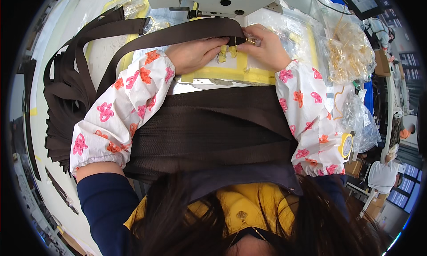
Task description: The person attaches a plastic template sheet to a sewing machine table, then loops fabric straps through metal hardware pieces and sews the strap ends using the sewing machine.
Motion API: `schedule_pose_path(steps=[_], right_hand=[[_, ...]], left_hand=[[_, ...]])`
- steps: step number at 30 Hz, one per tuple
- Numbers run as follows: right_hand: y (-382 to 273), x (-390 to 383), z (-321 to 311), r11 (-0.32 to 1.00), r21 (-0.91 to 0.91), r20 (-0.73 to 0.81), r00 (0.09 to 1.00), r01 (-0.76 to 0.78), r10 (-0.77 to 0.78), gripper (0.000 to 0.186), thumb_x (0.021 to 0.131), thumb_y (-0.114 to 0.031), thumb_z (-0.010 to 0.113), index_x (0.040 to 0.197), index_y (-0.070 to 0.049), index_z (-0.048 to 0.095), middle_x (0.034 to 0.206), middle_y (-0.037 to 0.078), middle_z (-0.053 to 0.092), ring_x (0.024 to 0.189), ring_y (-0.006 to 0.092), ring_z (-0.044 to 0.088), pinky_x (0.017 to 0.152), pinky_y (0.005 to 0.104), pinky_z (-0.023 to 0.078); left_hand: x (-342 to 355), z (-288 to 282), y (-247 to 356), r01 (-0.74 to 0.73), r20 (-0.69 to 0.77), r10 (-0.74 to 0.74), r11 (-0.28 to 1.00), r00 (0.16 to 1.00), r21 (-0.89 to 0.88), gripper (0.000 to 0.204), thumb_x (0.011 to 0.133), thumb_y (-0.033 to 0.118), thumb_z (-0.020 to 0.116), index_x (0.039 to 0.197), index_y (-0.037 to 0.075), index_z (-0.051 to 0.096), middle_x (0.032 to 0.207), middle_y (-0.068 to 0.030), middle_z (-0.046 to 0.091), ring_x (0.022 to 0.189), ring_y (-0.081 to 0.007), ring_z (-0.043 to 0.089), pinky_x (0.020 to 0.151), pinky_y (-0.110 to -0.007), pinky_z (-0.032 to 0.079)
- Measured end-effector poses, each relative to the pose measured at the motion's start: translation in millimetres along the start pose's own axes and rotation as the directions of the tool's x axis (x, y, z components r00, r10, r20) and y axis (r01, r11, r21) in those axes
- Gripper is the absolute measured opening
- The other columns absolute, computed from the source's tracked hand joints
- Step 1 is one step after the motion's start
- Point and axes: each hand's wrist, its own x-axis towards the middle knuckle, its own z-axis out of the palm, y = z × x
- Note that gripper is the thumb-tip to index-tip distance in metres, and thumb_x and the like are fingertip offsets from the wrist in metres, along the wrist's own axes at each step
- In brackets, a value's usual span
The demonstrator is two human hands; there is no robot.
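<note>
A dark brown webbing strap [178,32] arches from the left over to the sewing machine [218,2], its end folded down between my hands. My left hand [195,55] is closed at the strap's lower edge, the fingertips partly hidden behind it. My right hand [268,44] pinches the strap's folded end between thumb and fingers. A small clear, shiny piece shows by the right fingers; its kind I cannot make out. Just below the strap end lie crumpled yellow tape bits [226,55] on the yellow-taped work surface [209,73].
A thick stack of dark straps [213,122] lies in front of me, and more loop down on the left [66,96]. Clear plastic bags [351,51] crowd the right, with a yellow tape measure [346,145] nearby. A screen [362,0] stands at upper right. People sit farther right.
</note>
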Motion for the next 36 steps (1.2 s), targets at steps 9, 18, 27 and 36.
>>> schedule_pose_path(steps=[9,18,27,36], right_hand=[[-8,16,-3,0.988,-0.151,0.174,0.985,0.034,-0.008,0.038,0.068,-0.022,0.069,0.095,0.003,0.056,0.093,0.013,0.055,0.082,0.027,0.055,0.073,0.0316,0.044],[-4,-10,28,0.973,-0.032,-0.256,0.939,0.229,-0.229,0.023,0.065,-0.008,0.068,0.085,-0.001,0.061,0.095,0.01,0.061,0.087,0.0252,0.056,0.075,0.0333,0.046],[-19,7,22,0.789,-0.522,0.05,0.935,0.324,-0.351,0.018,0.068,-0.01,0.055,0.083,-0.005,0.063,0.099,0.003,0.062,0.089,0.0205,0.055,0.071,0.0319,0.045],[-16,-7,34,0.852,-0.444,-0.114,0.926,0.277,-0.36,0.021,0.07,-0.009,0.057,0.089,-0.005,0.062,0.103,0.003,0.06,0.091,0.0225,0.052,0.076,0.0329,0.043]], left_hand=[[2,-3,6,-0.045,-0.085,0.051,0.996,0.995,0.072,0.029,0.086,0.02,0.047,0.113,0.011,0.053,0.105,-0.011,0.057,0.091,-0.0295,0.055,0.077,-0.033,0.045],[-2,1,6,-0.083,-0.114,0.106,0.978,0.988,0.189,0.024,0.085,0.02,0.046,0.105,0.01,0.054,0.095,-0.0107,0.058,0.085,-0.029,0.056,0.071,-0.036,0.046],[-1,-14,38,0.0,0.126,-0.052,0.923,0.991,0.384,0.025,0.074,0.011,0.055,0.098,0.003,0.054,0.096,-0.0131,0.057,0.09,-0.0273,0.055,0.075,-0.034,0.045],[0,-15,1,-0.232,-0.095,0.341,0.791,0.935,0.566,0.031,0.066,0.008,0.055,0.097,0.003,0.058,0.104,-0.0066,0.058,0.092,-0.0208,0.055,0.077,-0.031,0.046]])
